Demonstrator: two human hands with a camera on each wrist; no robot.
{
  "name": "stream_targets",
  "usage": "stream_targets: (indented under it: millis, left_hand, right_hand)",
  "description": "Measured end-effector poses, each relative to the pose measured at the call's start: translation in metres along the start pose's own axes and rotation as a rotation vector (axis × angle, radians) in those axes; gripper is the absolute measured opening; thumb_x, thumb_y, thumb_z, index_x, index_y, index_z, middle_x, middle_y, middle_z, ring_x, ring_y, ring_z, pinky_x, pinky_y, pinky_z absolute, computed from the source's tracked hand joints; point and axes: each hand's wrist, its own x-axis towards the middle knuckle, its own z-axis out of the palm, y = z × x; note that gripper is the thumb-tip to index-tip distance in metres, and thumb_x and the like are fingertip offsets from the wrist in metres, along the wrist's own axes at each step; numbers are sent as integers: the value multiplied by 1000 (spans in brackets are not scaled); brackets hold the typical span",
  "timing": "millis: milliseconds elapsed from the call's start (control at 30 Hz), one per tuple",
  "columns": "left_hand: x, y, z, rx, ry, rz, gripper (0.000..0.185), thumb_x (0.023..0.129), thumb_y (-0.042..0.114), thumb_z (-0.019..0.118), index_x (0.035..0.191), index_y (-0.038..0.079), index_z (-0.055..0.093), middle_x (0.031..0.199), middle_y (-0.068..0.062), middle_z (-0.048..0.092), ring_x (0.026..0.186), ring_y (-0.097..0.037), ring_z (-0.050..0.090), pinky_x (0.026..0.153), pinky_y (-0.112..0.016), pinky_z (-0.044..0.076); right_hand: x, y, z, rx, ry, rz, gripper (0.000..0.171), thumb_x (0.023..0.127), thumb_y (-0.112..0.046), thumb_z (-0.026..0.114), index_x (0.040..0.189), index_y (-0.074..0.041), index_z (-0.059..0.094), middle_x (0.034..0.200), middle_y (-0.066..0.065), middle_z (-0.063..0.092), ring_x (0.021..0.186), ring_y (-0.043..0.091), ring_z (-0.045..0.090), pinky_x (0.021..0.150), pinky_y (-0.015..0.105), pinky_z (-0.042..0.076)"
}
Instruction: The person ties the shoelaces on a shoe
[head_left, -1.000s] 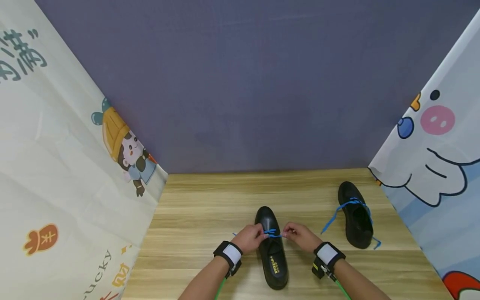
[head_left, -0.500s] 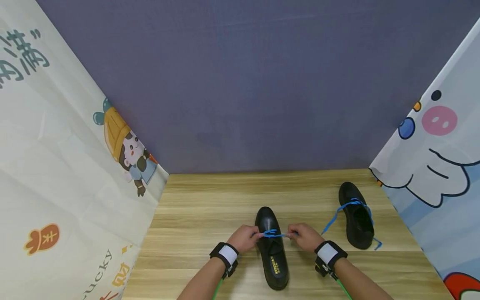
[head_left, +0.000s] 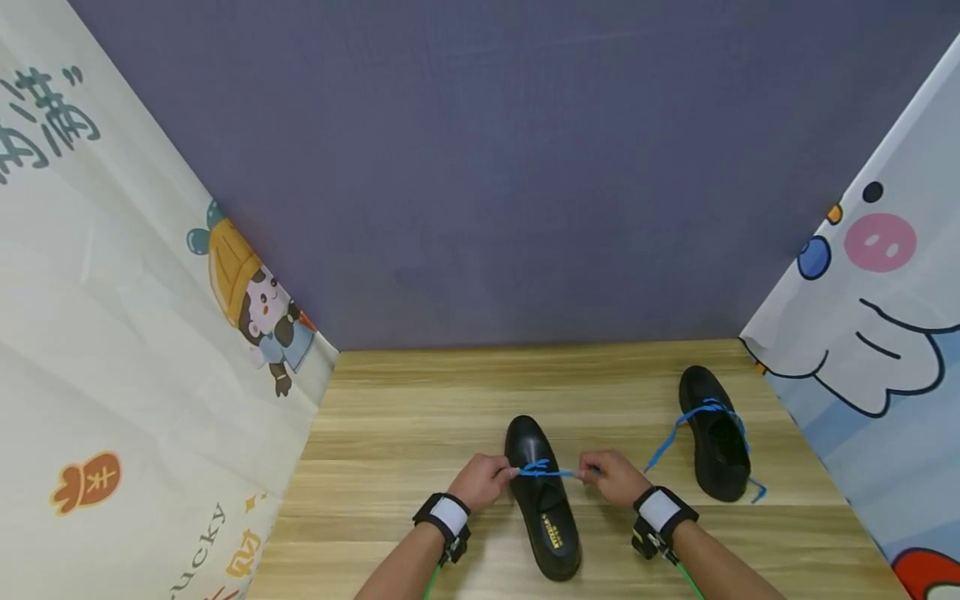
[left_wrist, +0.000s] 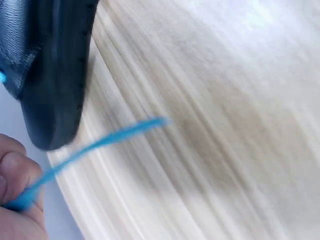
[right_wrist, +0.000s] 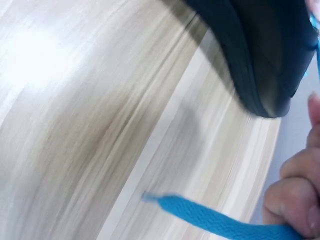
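Left hand (head_left: 483,481) sits farther left, off the lacing; right hand (head_left: 613,477) farther right. Longer run of blue lace (head_left: 558,474) shows between. Black shoe (head_left: 546,504) toe swings slightly left.

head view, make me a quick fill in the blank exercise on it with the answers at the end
1. The left hand and the right hand pinch a lace coloured ____.
2. The far shoe lies further back and to the ____ of the near shoe.
3. The wooden surface bears the near shoe and the far shoe, both coloured ____.

Missing words: blue; right; black.
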Motion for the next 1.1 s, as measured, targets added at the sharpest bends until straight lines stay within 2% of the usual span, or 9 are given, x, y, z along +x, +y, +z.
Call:
stream_targets:
  millis: [267, 400, 467, 567, 667, 767, 867, 967, 1100]
  left_hand:
    - [-5, -6, 4, -248, 16, -92, 33, 105, 26, 54, 77, 8, 60, 65, 12, 43, 58, -1, 39, 55, -19, 34]
    - [-6, -3, 1, -376, 1, -171, 35, 107, 26, 49, 87, -1, 59, 66, 8, 41, 57, -5, 37, 55, -21, 33]
    - [-6, -1, 0, -473, 4, -212, 34, 107, 22, 48, 90, -6, 56, 68, 6, 42, 56, -7, 37, 53, -22, 32]
    - [-5, 4, 2, -638, 35, -221, 32, 106, 16, 48, 91, -11, 53, 69, -4, 45, 59, -9, 40, 54, -23, 34]
    - [-3, 7, 8, -766, 77, -171, 28, 105, 8, 47, 92, -15, 52, 80, -24, 54, 70, -11, 50, 63, -25, 43]
    - [0, 10, 13, -847, 111, -126, 27, 105, 7, 47, 97, -18, 55, 103, -36, 59, 86, -11, 58, 78, -29, 50]
    - [3, 15, 16, -911, 131, -113, 30, 106, 12, 48, 106, -17, 59, 118, -35, 60, 99, -14, 62, 88, -30, 51]
    - [5, 20, 17, -980, 151, -122, 34, 106, 15, 49, 113, -17, 59, 121, -34, 62, 108, -22, 63, 94, -32, 50]
    - [9, 24, 19, -1106, 197, -136, 34, 106, 16, 50, 107, -18, 56, 116, -31, 66, 110, -29, 64, 99, -42, 47]
  right_hand:
    - [-8, 7, -4, 167, -78, 86, 22, 102, -13, 57, 81, -8, 58, 74, -9, 45, 68, 2, 42, 61, 24, 36]
    - [-11, 12, -7, 284, -139, 110, 23, 104, -14, 53, 86, -1, 58, 74, -7, 44, 65, 4, 42, 59, 25, 36]
    - [-13, 13, -9, 345, -169, 122, 24, 105, -14, 51, 89, 2, 57, 73, -6, 44, 63, 5, 42, 57, 24, 37]
    - [-16, 14, -9, 456, -187, 138, 24, 105, -13, 48, 93, 7, 55, 76, -1, 47, 63, 10, 45, 56, 24, 39]
    - [-16, 13, -7, 563, -150, 111, 24, 105, -10, 48, 96, 11, 54, 83, 6, 52, 71, 19, 51, 63, 29, 45]
    - [-13, 12, -1, 680, -79, 56, 23, 104, -6, 46, 100, 14, 55, 94, 8, 58, 84, 22, 57, 74, 31, 49]
    - [-9, 10, 6, 816, -3, 10, 20, 105, -1, 43, 104, 10, 59, 106, 3, 63, 96, 16, 60, 85, 29, 50]
    - [-5, 6, 11, 937, 53, 11, 23, 106, -1, 41, 108, 2, 64, 116, -1, 67, 106, 12, 62, 93, 27, 49]
    - [1, -2, 15, 1029, 85, 30, 26, 107, -5, 41, 115, 11, 60, 122, 7, 70, 116, 17, 62, 99, 32, 47]
